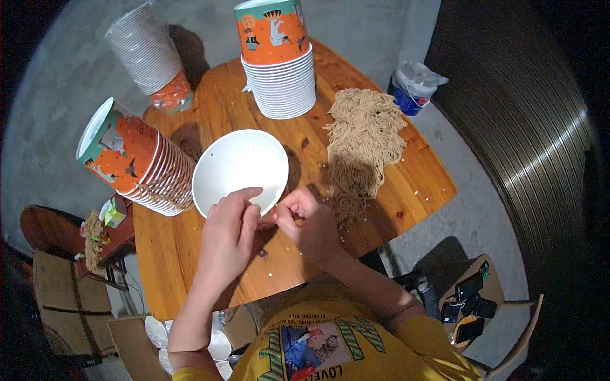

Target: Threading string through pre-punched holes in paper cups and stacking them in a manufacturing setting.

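Note:
A white paper bucket (pixel 240 162) stands on the wooden table in front of me, its open mouth facing up. My left hand (pixel 230 230) is closed on its near rim, fingers reaching over the edge into the mouth. Just right of that rim, my right hand (pixel 309 222) is pinched shut, thumb against the curled fingers. What it pinches, if anything, is hidden by the fingers. To the right of the bucket lies a heap of tan cords (pixel 364 143), its near end close to my right hand.
A tall stack of paper buckets (pixel 279 82) stands at the back; another stack (pixel 152 165), orange at its top, leans at the left. A plastic-wrapped stack (pixel 146 54) is behind. Beyond the table are a blue pail (pixel 410 95) and a chair (pixel 489 279) holding dark devices.

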Demonstrator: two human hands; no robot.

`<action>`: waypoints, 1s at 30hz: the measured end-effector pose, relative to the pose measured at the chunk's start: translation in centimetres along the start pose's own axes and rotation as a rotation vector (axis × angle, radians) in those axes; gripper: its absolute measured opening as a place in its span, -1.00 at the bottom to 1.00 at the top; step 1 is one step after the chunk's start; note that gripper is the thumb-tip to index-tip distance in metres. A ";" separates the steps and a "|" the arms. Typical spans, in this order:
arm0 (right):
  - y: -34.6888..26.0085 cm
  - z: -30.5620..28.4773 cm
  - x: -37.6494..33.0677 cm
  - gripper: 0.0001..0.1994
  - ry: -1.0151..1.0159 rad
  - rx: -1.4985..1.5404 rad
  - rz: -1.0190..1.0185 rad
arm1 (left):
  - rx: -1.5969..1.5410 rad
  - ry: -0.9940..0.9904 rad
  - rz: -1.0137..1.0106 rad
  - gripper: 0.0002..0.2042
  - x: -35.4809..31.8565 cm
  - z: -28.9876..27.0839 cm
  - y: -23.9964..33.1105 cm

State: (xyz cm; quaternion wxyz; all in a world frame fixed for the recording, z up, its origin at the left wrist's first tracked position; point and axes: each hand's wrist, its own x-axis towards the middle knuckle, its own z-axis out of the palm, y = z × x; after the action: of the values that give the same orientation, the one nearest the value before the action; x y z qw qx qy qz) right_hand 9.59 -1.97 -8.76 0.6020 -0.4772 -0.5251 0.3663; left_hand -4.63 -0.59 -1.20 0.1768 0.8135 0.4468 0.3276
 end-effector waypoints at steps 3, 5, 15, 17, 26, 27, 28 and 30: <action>-0.3 0.0 0.0 -0.91 -0.005 -0.035 0.011 | -0.072 -0.149 -0.078 -0.80 1.4 -0.6 -0.5; -0.4 0.0 0.1 -0.91 -0.010 -0.044 0.009 | -0.142 -0.255 -0.171 -0.81 2.3 -1.0 -1.0; -0.3 -0.2 0.3 -0.94 -0.034 -0.036 -0.024 | -0.177 -0.531 -0.204 -0.85 4.0 -1.0 -1.9; -0.8 -0.2 0.4 -0.97 -0.023 0.023 0.040 | -0.157 -0.508 -0.213 -0.85 4.1 -1.0 -1.9; -1.8 -1.7 1.8 -0.89 0.042 -0.185 -0.165 | -0.158 -0.313 -0.161 -0.83 4.9 -1.4 -2.3; -2.1 -1.8 2.1 -0.87 0.027 -0.221 -0.200 | -0.169 -0.292 -0.139 -0.83 5.0 -1.4 -2.3; -2.4 -1.7 2.3 -0.87 0.026 -0.222 -0.204 | -0.179 -0.269 -0.116 -0.82 5.0 -1.4 -2.3; -2.8 -1.1 2.8 -0.91 0.080 -0.197 -0.265 | -0.215 -0.265 -0.099 -0.83 5.0 -1.3 -2.6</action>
State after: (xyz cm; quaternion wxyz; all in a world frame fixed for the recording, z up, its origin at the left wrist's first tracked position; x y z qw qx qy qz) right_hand 10.99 -0.30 -5.27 0.6159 -0.4745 -0.5924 0.2112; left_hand -5.23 4.99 0.10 0.3362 0.8030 0.4214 0.2543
